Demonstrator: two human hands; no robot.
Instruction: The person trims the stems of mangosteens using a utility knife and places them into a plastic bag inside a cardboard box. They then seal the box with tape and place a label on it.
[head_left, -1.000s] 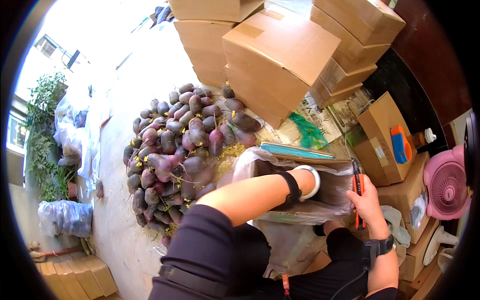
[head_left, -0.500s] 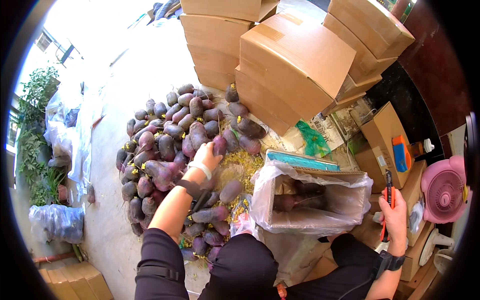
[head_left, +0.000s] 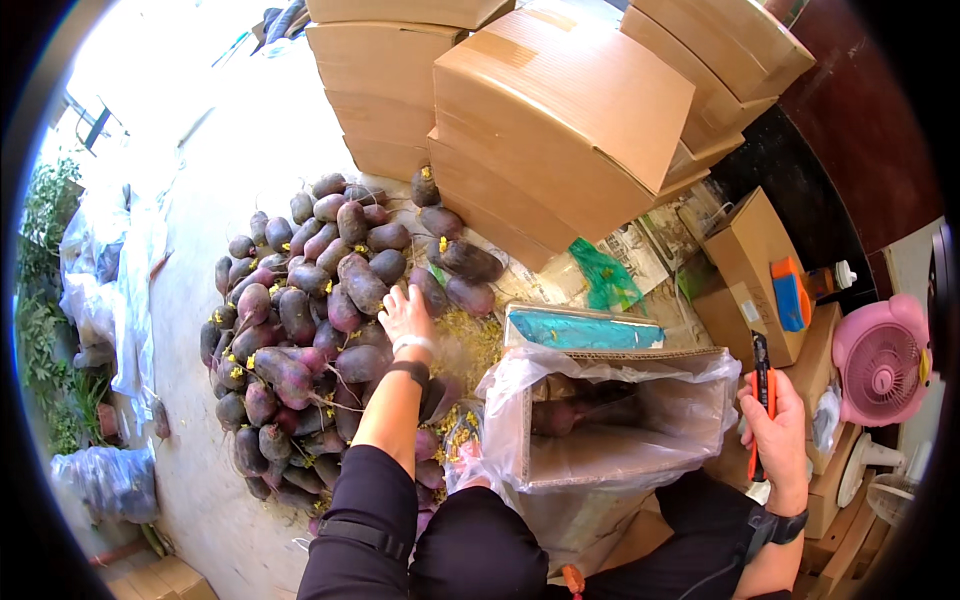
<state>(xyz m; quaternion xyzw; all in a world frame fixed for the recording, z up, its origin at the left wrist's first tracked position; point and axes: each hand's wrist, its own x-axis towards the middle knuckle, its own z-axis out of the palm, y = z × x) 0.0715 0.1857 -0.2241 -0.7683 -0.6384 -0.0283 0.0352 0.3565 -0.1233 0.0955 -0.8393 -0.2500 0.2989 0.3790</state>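
Purple roots [head_left: 296,318] lay in a big heap on the floor [head_left: 215,500], and only a few more lay in the open cardboard box [head_left: 600,455], at its nine o'clock end. They filled just a small part of it, and very many were out on the floor. The box sat at about four o'clock from the heap, with a clear plastic bag [head_left: 505,402] inside it, folded over its edges. The left hand [head_left: 407,322] was at the three o'clock side of the heap, its fingers a little spread, right by some roots. Nothing showed in its hold. The right hand [head_left: 780,430], at three o'clock from the box, had its fingers wrapped around an orange and black tool [head_left: 764,385]. Yellow bits [head_left: 478,335] lay between heap and box. Big brown boxes [head_left: 560,105] stood in piles at one o'clock from the heap.
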